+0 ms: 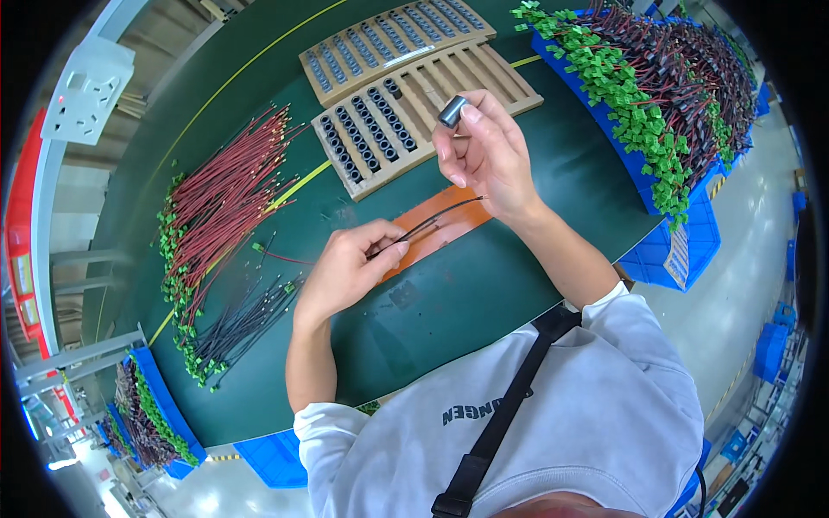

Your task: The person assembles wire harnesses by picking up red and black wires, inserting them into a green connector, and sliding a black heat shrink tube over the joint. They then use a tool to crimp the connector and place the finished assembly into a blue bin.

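My left hand [350,262] is closed around a few thin wires above the middle of the table. A black wire [453,206] sticks out of it toward the right. On its other side a red wire [289,258] with a green connector at the end trails to the left. Raised higher, my right hand [492,155] pinches a short, shiny dark grey cylinder [452,111] between thumb and fingers. Beneath the wires lies an orange mat [432,245]. Just beyond my right hand is a tan slotted tray [367,186] with rows of dark ring-ended cylinders.
A second tan tray [321,93] with rows of grey cylinders stands behind. Red wires [229,190] and black wires [246,324] with green connectors lie at left on the green table [484,298]. A blue bin [596,112] heaped with wires stands at right.
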Action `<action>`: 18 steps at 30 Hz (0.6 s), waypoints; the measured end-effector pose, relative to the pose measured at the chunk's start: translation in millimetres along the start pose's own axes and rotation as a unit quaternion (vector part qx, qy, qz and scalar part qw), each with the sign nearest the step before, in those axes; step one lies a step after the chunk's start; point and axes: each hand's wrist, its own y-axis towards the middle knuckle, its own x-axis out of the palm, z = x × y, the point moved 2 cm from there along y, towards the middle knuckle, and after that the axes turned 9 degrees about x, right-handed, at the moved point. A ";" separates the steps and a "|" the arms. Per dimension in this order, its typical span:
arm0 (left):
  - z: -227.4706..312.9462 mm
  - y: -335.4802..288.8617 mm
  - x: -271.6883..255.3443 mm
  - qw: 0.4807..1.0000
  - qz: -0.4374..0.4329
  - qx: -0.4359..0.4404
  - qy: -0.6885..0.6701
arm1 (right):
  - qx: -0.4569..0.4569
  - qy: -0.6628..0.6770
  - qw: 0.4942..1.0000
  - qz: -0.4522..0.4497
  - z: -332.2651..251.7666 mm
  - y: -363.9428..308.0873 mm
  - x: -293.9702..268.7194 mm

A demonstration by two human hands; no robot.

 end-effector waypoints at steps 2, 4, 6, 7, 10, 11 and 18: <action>6.4 1.5 1.8 1.000 0.000 0.006 -0.008 | -0.008 -0.008 1.000 -0.006 2.0 0.6 -1.2; 8.8 3.1 5.8 1.000 0.005 0.020 -0.007 | -0.004 -0.008 1.000 -0.022 5.5 0.5 1.8; 10.4 4.5 10.2 0.999 0.015 0.044 0.001 | -0.001 -0.012 0.999 -0.035 8.9 -0.5 5.3; 12.0 5.2 11.8 0.999 0.021 0.047 0.001 | 0.000 -0.015 0.999 -0.041 10.9 -1.5 7.0; 21.6 7.7 15.9 0.997 0.048 0.064 -0.006 | -0.001 -0.034 0.998 -0.044 15.2 -2.9 9.8; 25.2 8.4 18.3 0.995 0.063 0.076 -0.014 | -0.002 -0.042 0.998 -0.043 16.8 -2.9 10.5; 17.4 8.3 19.4 0.982 0.121 0.141 0.014 | -0.066 -0.072 0.995 -0.012 31.6 -3.0 11.9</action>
